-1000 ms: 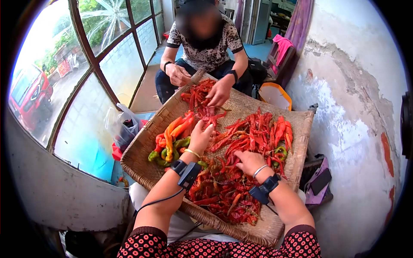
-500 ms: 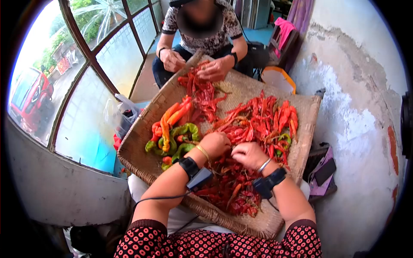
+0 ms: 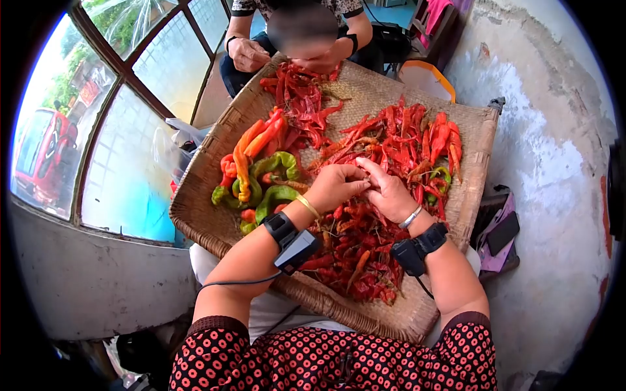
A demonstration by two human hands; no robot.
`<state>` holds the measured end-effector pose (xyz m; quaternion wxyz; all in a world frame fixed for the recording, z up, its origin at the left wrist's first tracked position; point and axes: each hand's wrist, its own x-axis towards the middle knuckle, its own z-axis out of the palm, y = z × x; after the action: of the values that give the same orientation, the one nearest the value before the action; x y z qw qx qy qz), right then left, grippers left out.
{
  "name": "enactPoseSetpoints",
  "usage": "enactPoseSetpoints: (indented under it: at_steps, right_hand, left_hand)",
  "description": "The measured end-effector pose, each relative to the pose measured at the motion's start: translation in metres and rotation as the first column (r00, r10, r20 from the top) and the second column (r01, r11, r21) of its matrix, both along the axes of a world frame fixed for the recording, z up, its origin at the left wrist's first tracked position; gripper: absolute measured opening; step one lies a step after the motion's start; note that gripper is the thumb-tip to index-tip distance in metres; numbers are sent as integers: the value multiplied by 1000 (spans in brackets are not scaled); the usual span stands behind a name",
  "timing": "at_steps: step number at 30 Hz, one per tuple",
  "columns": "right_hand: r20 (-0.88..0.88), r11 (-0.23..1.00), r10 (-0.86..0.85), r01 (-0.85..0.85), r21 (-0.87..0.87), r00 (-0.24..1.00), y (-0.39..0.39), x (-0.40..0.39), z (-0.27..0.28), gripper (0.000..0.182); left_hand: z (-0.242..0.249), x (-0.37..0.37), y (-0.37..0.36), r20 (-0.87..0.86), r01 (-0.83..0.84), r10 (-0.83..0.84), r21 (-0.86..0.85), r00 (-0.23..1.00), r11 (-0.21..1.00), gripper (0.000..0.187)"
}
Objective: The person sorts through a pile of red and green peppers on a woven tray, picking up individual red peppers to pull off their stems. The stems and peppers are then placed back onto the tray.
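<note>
My left hand (image 3: 334,190) and my right hand (image 3: 390,195) meet above the middle of a woven basket tray (image 3: 479,189). Both are closed, thumbs and fingers pinched together at the tips; whatever sits between them is too hidden to make out. Beneath and in front of my wrists lies a heap of dried red chili peppers (image 3: 358,257). Beyond my right hand spreads a brighter pile of red chili peppers (image 3: 391,133). Left of my left hand are twisted green peppers (image 3: 285,164) and orange-red peppers (image 3: 243,156).
Across the tray a person sits with their hands (image 3: 251,55) at its far edge, beside another red chili pile (image 3: 297,98). A window (image 3: 140,163) stands left and a worn wall (image 3: 541,143) right. An orange-rimmed container (image 3: 427,81) is behind the tray.
My hands have come together from slightly apart, with fingertips now meeting. The view has tilted down, so the tray appears higher. The other person has bent their head further over the tray.
</note>
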<state>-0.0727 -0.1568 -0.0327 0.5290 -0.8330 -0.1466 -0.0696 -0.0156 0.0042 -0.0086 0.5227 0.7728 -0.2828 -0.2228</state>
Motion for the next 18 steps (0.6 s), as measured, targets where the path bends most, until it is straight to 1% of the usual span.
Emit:
enactPoseSetpoints:
  at_steps: [2,3,4,5,6,8,9,10,12,13,15,16,17,18]
  right_hand:
    - [-36,1000,-21,21,-10,999,-1,-2,8,55]
    - [-65,998,-62,61,-19,996,-4,-3,13,52]
    - [-93,995,-103,100,-30,990,-7,-2,16,49]
    - [-39,978,-205,203,-44,978,-11,0,17,39]
    - [134,929,-252,278,-243,958,-17,0,25,34]
    - [348,806,-235,382,-452,908,-32,6,18,32]
    - [277,809,-237,347,-474,931,-34,7,15,32]
    - [276,810,-238,347,-473,931,-34,7,11,32]
    - [129,756,-187,226,-614,974,-32,8,1,33]
    - [134,740,-186,229,-632,973,-29,8,-2,32]
    - [134,752,-208,246,-611,969,-28,11,-5,30]
    - [135,762,-227,262,-592,964,-28,11,-5,28]
    - [170,789,-245,298,-537,955,-28,10,-4,22]
    - [170,789,-244,297,-537,955,-25,8,2,22]
  left_hand:
    - [-7,4,1,-141,6,-18,-84,990,996,15]
    - [-3,5,1,-200,-2,-33,-174,979,985,12]
    - [2,8,4,-212,-21,-20,-189,977,982,10]
    - [9,11,7,-250,-140,89,-198,964,970,10]
    - [19,14,9,-287,-258,194,-202,938,945,11]
    - [8,34,16,-410,-483,323,-383,853,787,12]
    - [12,36,19,-499,-593,368,-431,785,680,15]
    - [15,36,20,-530,-656,419,-410,737,634,22]
    - [9,39,20,-538,-715,496,-349,682,606,30]
    - [10,36,20,-536,-714,496,-348,683,607,30]
    - [11,25,14,-418,-585,446,-309,792,750,38]
    - [6,22,9,-432,-581,434,-307,791,754,36]
    - [7,19,7,-429,-505,357,-305,830,807,33]
    - [10,16,6,-427,-424,276,-303,861,853,30]
